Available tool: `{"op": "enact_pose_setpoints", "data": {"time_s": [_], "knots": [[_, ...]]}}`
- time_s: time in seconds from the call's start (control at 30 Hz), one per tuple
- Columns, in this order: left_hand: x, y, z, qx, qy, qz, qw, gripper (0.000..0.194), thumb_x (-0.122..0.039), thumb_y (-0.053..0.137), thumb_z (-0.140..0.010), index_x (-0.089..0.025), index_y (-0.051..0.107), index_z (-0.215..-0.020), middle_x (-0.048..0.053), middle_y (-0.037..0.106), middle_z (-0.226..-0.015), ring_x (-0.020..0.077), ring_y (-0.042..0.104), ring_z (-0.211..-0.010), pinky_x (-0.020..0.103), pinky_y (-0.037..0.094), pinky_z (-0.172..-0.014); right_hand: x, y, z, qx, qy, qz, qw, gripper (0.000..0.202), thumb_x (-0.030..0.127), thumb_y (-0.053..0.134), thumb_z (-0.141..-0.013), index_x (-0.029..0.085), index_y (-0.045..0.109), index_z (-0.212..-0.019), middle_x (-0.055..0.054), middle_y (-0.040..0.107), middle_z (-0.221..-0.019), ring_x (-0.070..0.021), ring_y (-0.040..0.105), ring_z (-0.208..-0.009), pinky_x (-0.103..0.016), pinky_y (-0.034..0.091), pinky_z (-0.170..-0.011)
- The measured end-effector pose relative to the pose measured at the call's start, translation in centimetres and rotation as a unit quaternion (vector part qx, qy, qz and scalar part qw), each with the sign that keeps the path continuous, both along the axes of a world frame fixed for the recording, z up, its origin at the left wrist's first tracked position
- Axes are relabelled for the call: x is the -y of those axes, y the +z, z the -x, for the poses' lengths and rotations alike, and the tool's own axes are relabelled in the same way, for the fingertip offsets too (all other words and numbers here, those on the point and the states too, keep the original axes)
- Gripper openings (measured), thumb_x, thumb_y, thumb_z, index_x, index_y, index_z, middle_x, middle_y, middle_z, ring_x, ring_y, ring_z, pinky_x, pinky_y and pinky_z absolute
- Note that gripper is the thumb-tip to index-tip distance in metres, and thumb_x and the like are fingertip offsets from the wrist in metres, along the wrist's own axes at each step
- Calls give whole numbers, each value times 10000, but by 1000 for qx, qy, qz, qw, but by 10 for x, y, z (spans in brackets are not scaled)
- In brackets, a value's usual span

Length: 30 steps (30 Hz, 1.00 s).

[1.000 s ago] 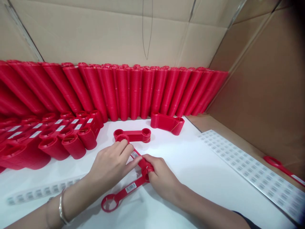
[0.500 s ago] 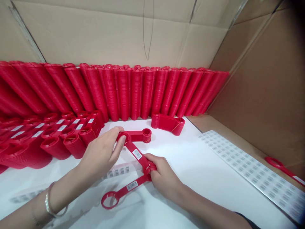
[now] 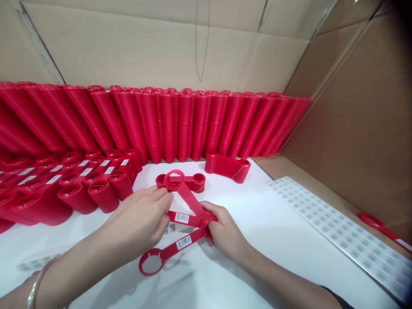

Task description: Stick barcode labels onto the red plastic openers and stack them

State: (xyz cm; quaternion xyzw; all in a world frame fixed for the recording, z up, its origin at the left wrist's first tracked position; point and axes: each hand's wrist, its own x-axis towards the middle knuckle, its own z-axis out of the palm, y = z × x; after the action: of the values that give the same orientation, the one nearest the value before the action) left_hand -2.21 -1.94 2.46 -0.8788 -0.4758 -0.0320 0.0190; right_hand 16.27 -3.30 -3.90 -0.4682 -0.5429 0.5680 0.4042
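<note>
My right hand [image 3: 223, 227] grips the stacked ends of several red ring-ended plastic pieces, fanned out to the left. A lower red piece [image 3: 172, 252] with a barcode sticker ends in an open ring. The middle labelled piece [image 3: 189, 219] reaches to my left hand [image 3: 144, 219], whose curled fingers close round its far end and hide its ring. An upper piece [image 3: 189, 199], without a visible sticker, points up and away. Its ring overlaps a short red stack [image 3: 189, 183] lying behind on the white table.
A long row of tall red stacks [image 3: 167, 128] leans along the cardboard wall [image 3: 144, 47]. Banded, labelled stacks [image 3: 77, 197] stand at left, another banded bundle [image 3: 227, 168] behind. A barcode sticker sheet [image 3: 344, 231] and a single red piece [image 3: 383, 229] lie at right.
The middle labelled piece has swung down toward the lower one with my left hand. An unlabelled upper piece now shows separately above it. My right hand keeps its grip.
</note>
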Motion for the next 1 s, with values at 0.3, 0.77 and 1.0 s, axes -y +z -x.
{"op": "enact_pose_setpoints", "data": {"time_s": [0.3,0.77,1.0], "knots": [[4,-21,-2,-74,23,97,992,187,-116,398,-764,-193,547,-845,53,643,-731,230,609,-639,273,323,-473,8,-6,7,6,62,-2,998,400,3,335,-572,173,610,-808,37,481,-610,-84,396,-484,-205,312,-460],[3,-38,-10,-26,5,126,992,183,-154,530,-678,-194,610,-838,73,656,-887,262,614,-813,350,479,-652,6,-15,5,56,86,-15,995,367,2,350,-610,167,597,-825,16,518,-647,-93,427,-532,-202,331,-479],[4,-33,-13,-20,-24,111,993,112,-147,477,-716,-195,576,-741,51,648,-822,227,593,-743,287,414,-571,5,-15,4,74,76,-11,994,294,0,344,-588,167,546,-723,26,478,-614,-91,419,-531,-197,325,-481]]}}
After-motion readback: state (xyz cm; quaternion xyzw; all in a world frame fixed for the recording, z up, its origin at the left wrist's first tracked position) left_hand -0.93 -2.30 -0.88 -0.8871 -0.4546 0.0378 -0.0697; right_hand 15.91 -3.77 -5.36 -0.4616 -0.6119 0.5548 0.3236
